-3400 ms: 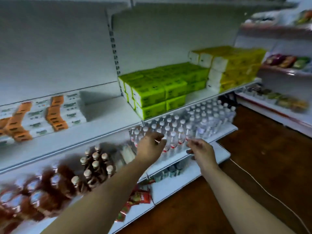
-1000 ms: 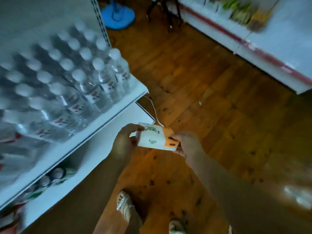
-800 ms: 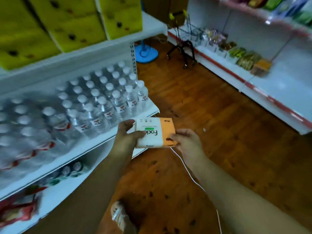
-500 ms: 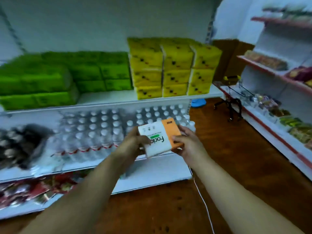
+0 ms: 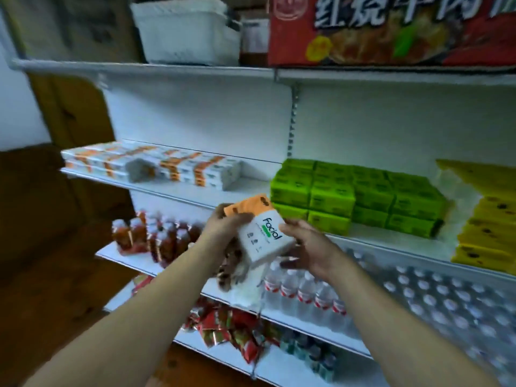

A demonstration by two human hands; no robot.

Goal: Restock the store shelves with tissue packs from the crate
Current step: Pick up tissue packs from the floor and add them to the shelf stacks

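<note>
1. Head view: the pack [image 5: 264, 230], white with an orange end, is held in the air in front of the shelves, level with the gap between the tissue shelf [image 5: 178, 192] and the bottle shelf below.
2. Head view, grip: the left hand [image 5: 223, 226] wraps the orange end, thumb on top, fingers curled round the far side. The right hand [image 5: 308, 247] cups the white end, thumb on the edge and fingers under it. Both are closed round the pack, neither is spread.
3. Head view, axis: the pack's long axis runs from 11 o'clock (orange end) to 5 o'clock (white end), printed face tilted up toward the camera.
4. Head view, key relation: the matching stack [image 5: 156, 166] of orange-and-white packs lies at 10 o'clock from the pack, well apart, on the tissue shelf. The green packs [image 5: 349, 196] sit at 2 o'clock, much nearer, and the yellow packs [image 5: 485, 216] at 3 o'clock.
5. Judgement: the left hand is the nearer one to the stack, so the orange end likely leads. The pack needs a turn to lie flat like the shelved ones. Bare shelf right of the stack looks like the slot.
6. The crate is not in view.
</note>
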